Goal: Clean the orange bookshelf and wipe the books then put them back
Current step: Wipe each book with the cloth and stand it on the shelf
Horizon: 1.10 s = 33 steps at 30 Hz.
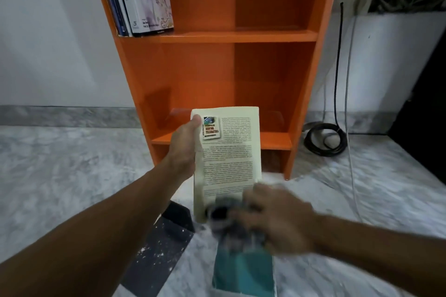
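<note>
teal book, paperback and cloth before the orange bookshelf

teal book (243, 272): lowest in our view, flat on the grey marble floor (60, 164), partly under our right hand.

right hand (277, 219): blurred; fingers curled over a dark cloth (224, 219), which is bunched against the lower edge of the paperback.

cream paperback (229, 152): upright in front of us, back cover with printed text and a small cover picture facing us. it sits between us and the bottom shelf.

left hand (185, 142): grips the paperback's left edge, thumb on the cover near the top corner, the other fingers hidden behind.

orange bookshelf (217, 36): stands on the floor against the white wall. we count one row of upright books (142, 0) at the left end of the upper shelf.

dark mat (166, 236): on the floor below our left forearm, flecked with white specks.

black cable (323, 137): coiled on the floor just right of the bookshelf, one strand running up the wall.
</note>
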{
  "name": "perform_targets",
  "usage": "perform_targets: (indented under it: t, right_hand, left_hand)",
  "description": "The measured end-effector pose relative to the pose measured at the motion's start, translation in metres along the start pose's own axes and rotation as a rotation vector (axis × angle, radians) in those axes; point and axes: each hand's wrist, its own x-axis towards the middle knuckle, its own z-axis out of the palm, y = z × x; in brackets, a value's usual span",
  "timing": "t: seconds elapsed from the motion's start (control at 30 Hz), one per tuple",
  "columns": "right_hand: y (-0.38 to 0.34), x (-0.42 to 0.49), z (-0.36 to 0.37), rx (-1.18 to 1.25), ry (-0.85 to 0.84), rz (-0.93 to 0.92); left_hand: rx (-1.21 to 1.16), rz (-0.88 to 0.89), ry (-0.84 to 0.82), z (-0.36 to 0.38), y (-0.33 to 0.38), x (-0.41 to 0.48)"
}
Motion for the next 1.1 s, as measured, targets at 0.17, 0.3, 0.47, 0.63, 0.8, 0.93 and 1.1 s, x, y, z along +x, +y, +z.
perform_targets:
  t: [0.17,0.3,0.47,0.63,0.8,0.93,1.1]
  right_hand:
    - [0.075,0.064,-0.068,-0.126,0.464,0.651]
    - [0.048,0.046,-0.018,-0.196,0.308,0.491]
    - [-0.005,-0.026,0.012,-0.038,-0.047,0.047]
    - [0.061,0.037,-0.055,0.034,0.527,0.535]
    - [0.060,0.066,-0.055,0.303,0.640,0.629]
    - [0.001,-0.007,-0.007,0.483,0.396,0.563]
    - [0.038,-0.017,-0.036,0.350,0.365,0.634]
  left_hand:
    - [0.152,0.128,0.118,0.003,-0.004,-0.005]
    - [0.174,0.129,0.133,0.004,-0.002,-0.002]
    - [0.189,0.134,0.213,-0.013,0.005,0.003]
    - [0.273,0.207,0.228,-0.019,-0.003,0.002]
    - [0.039,0.176,0.211,-0.005,0.000,0.008]
    - [-0.030,0.206,0.307,-0.023,0.014,0.013]
    - [-0.004,0.203,0.252,-0.040,0.012,0.012]
